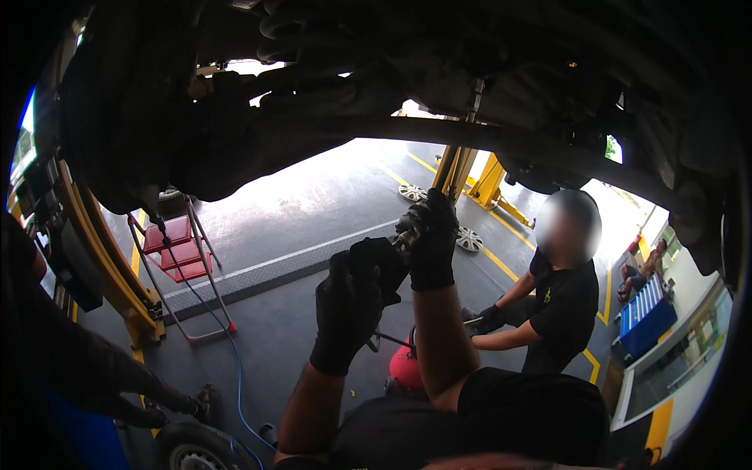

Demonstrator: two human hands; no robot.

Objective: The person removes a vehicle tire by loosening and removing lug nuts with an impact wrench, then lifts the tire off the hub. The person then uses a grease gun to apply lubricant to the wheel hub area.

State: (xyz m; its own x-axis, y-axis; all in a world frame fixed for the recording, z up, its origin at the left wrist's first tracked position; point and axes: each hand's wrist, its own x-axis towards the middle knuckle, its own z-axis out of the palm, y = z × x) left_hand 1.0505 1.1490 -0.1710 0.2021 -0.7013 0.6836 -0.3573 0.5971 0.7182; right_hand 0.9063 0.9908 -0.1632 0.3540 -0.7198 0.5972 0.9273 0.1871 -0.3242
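Note:
I stand under a raised vehicle's dark underbody (pixel 313 125). My left hand (pixel 346 305), in a black glove, is closed on a dark object (pixel 378 262) whose kind I cannot make out. Just above and to its right, my right hand (pixel 431 239), also gloved, is closed around a small metal piece (pixel 403 239) beside that dark object. The fingers of both hands are partly hidden against the black shapes. A red round container (pixel 403 364) with a black hose stands on the floor below my hands.
Another person (pixel 564 313) in dark gloves holds something at the right. Someone's legs (pixel 125 368) are at lower left, near a wheel (pixel 196 450). A red step ladder (pixel 172 258), blue hose (pixel 223 329), yellow lift post (pixel 141 313), hubcaps (pixel 468 239) and blue tool chest (pixel 641 317) surround me.

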